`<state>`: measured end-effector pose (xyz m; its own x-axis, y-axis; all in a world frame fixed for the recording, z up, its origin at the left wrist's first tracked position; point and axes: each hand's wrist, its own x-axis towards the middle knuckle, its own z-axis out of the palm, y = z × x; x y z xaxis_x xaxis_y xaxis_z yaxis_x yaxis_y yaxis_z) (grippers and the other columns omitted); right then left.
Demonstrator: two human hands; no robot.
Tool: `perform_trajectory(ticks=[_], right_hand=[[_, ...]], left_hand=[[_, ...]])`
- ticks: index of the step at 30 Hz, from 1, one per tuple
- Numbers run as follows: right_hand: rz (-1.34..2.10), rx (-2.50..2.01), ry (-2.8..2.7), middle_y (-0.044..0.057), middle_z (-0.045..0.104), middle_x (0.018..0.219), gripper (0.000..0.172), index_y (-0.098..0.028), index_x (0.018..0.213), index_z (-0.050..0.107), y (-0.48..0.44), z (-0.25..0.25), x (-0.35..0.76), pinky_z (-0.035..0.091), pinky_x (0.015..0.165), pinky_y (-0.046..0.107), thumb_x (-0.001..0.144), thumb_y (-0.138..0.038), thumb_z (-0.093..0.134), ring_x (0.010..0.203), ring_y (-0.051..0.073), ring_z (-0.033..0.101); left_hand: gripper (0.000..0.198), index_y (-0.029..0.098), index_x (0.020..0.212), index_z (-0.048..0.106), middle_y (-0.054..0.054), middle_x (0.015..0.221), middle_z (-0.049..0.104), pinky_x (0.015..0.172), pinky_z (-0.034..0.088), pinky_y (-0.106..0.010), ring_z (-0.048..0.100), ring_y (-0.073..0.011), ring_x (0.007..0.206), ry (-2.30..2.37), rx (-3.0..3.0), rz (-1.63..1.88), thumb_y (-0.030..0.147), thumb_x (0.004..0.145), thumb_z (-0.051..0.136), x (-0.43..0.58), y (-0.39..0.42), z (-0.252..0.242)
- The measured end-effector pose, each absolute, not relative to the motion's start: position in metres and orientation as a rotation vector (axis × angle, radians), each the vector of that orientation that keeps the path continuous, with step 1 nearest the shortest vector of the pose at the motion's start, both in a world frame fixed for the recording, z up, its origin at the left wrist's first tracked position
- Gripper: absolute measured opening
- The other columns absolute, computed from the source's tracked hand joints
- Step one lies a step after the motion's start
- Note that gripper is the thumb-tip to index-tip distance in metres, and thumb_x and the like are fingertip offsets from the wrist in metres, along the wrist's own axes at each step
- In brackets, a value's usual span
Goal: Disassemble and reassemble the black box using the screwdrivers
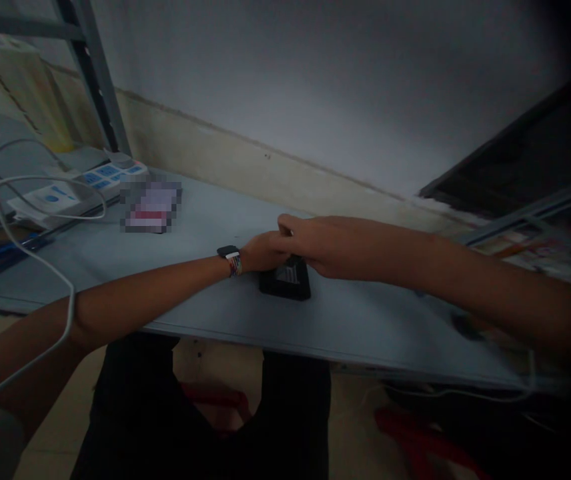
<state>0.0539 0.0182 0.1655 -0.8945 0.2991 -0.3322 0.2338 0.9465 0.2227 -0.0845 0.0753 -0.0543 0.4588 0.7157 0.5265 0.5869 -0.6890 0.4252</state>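
Bluish desk (365, 320) is supporting a black box (290, 287), partly covered by left hand (264, 251) and right hand (310, 241), whose overlap is obscuring any grip; lopsided pressure could skid it.

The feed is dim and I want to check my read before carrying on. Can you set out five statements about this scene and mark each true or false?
1. The left hand and right hand are close together at a black object. True.
2. The black object lies on the floor. False: it rests on the table.
3. In this view, a white cable crosses in front of the left forearm. True.
4. A power strip lies to the person's left of both hands. True.
5. The right hand is on the power strip. False: it is at the black object.
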Motion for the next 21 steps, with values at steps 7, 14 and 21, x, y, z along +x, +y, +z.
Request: perform_trajectory(ticks=[7, 14, 21], right_hand=[[0.392, 0.504, 2.64, 0.019, 0.072, 0.116, 0.024, -0.008, 0.113, 0.075, 0.007, 0.165, 0.046, 0.04, 0.065, 0.035, 0.099, -0.024, 0.065, 0.073, 0.018, 0.061], [0.366, 0.297, 2.613, 0.015, 0.075, 0.118, 0.04, -0.012, 0.13, 0.068, 0.008, 0.169, 0.046, 0.048, 0.076, 0.035, 0.094, 0.003, 0.058, 0.093, 0.023, 0.07], [0.586, 0.385, 2.55, 0.016, 0.076, 0.111, 0.038, -0.008, 0.128, 0.069, -0.003, 0.159, 0.047, 0.034, 0.061, 0.036, 0.096, 0.004, 0.054, 0.075, 0.02, 0.066]], left_hand=[[0.023, 0.014, 0.108, 0.078, -0.014, 0.113, 0.083, 0.099, 0.064, -0.038, 0.079, -0.024, 0.107, 1.166, 2.523, 0.984, 0.017, 0.101, 0.057, -0.078, 0.08, -0.06], [0.018, 0.015, 0.104, 0.077, -0.012, 0.105, 0.082, 0.095, 0.064, -0.035, 0.078, -0.0224, 0.1, 1.164, 2.526, 0.96, 0.015, 0.097, 0.06, -0.08, 0.083, -0.06], [0.018, 0.016, 0.1, 0.074, -0.011, 0.102, 0.081, 0.09, 0.064, -0.035, 0.077, -0.0225, 0.096, 1.163, 2.478, 1.006, 0.017, 0.098, 0.056, -0.078, 0.082, -0.059]])
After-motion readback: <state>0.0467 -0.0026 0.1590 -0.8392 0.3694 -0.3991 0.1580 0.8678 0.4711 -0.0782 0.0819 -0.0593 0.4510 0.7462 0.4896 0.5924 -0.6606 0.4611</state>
